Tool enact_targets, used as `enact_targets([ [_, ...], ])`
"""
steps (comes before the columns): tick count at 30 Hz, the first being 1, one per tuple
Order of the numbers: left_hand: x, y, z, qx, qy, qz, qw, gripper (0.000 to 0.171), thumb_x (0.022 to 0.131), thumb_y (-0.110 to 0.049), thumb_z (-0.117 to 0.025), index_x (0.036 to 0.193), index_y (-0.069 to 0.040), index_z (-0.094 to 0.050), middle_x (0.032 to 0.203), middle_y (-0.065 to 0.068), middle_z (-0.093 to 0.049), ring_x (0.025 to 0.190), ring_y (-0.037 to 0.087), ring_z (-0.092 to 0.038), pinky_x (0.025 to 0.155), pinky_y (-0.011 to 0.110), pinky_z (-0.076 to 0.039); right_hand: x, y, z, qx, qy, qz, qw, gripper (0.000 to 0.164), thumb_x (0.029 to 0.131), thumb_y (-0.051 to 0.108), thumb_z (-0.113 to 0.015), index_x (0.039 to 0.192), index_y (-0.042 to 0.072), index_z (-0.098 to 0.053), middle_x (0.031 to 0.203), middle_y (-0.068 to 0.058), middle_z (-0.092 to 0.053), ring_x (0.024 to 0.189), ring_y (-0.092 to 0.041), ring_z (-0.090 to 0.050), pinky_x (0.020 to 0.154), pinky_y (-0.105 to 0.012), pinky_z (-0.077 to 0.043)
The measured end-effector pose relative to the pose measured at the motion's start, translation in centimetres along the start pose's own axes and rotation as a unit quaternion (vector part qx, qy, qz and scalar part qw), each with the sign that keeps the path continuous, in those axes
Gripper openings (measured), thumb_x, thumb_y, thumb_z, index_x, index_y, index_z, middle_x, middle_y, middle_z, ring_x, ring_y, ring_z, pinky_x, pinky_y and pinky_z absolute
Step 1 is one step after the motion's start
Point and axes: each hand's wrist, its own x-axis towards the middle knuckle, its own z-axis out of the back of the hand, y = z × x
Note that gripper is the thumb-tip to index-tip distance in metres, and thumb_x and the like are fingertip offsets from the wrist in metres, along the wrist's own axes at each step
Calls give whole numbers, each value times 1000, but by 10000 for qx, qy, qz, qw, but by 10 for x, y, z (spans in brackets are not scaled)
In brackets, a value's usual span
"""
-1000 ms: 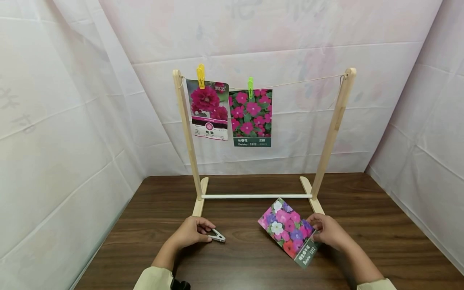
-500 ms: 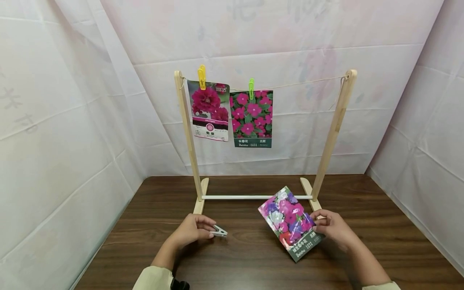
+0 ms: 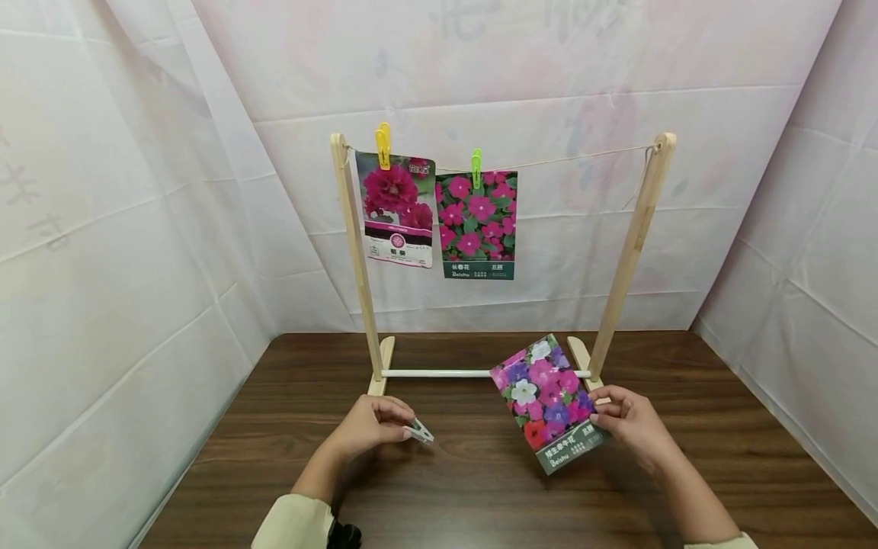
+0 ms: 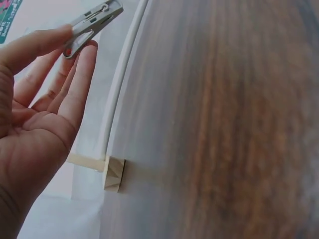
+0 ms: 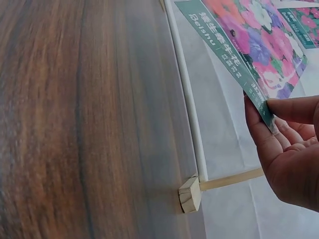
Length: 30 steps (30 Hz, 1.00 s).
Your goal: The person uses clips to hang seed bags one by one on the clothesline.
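Observation:
My left hand (image 3: 373, 428) pinches a grey clothespin (image 3: 420, 432) between thumb and fingers; in the left wrist view the clothespin (image 4: 93, 25) points away from the fingertips. On the other side, my right hand (image 3: 632, 424) grips the right edge of a seed packet (image 3: 545, 400) printed with pink, purple, white and red flowers. The packet tilts, its green band at the bottom, and overlaps the rack's white bar in the head view. Thumb on the front, fingers behind: so the right wrist view shows the hold on the packet (image 5: 259, 45).
A wooden rack (image 3: 629, 252) with a string (image 3: 576, 157) stands at the back of the brown table (image 3: 446, 496). Two packets hang from it: a hollyhock packet (image 3: 394, 202) under a yellow clip (image 3: 382, 146), and a pink-flowered packet (image 3: 476, 221) under a green clip (image 3: 476, 168).
The right hand has raised the seed packet off the table area and turned it more upright. My left hand has shifted slightly up and right with the clothespin. Both hanging packets stay put.

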Motion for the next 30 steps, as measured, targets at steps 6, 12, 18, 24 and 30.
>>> enact_targets([
  [6, 3, -6, -3, -226, -39, 160, 9996, 39, 82, 5, -74, 115, 19, -59, 104, 28, -66, 89, 17, -67, 76, 27, -57, -2, 5, -1, 29, -176, 125, 9998, 24, 88, -10, -62, 110, -15, -54, 86, -6, -72, 65, -7, -59, 51, -23, -46],
  [12, 7, -13, -7, -157, -133, 271, 9994, 44, 80, 2, -77, 119, 15, -61, 107, 25, -67, 90, 20, -67, 78, 27, -56, -3, 7, -1, -3, -287, 224, 9993, 26, 88, -8, -63, 112, -15, -54, 84, 0, -72, 65, -5, -57, 50, -22, -43],
  [18, 11, -18, -7, -99, -35, 304, 9995, 37, 78, 6, -78, 110, 18, -63, 97, 25, -69, 84, 17, -68, 74, 27, -57, -5, 13, 1, -84, -332, 528, 9980, 26, 88, -6, -65, 112, -15, -56, 87, -1, -72, 74, -5, -62, 59, -24, -50],
  [24, 19, -27, -10, 38, 32, 282, 9996, 37, 78, 8, -77, 111, 15, -64, 100, 25, -69, 89, 22, -70, 78, 31, -57, -6, 17, 3, -74, -492, 751, 9959, 23, 89, -5, -66, 109, -12, -58, 86, 4, -72, 78, -5, -65, 64, -23, -53],
  [30, 29, -40, -15, 269, 261, 95, 9993, 36, 80, 3, -77, 114, 10, -67, 100, 21, -70, 92, 24, -69, 80, 33, -57, -7, 21, 5, -71, -635, 867, 9942, 23, 88, -6, -66, 109, -13, -57, 86, 4, -71, 77, -4, -65, 65, -20, -53],
])
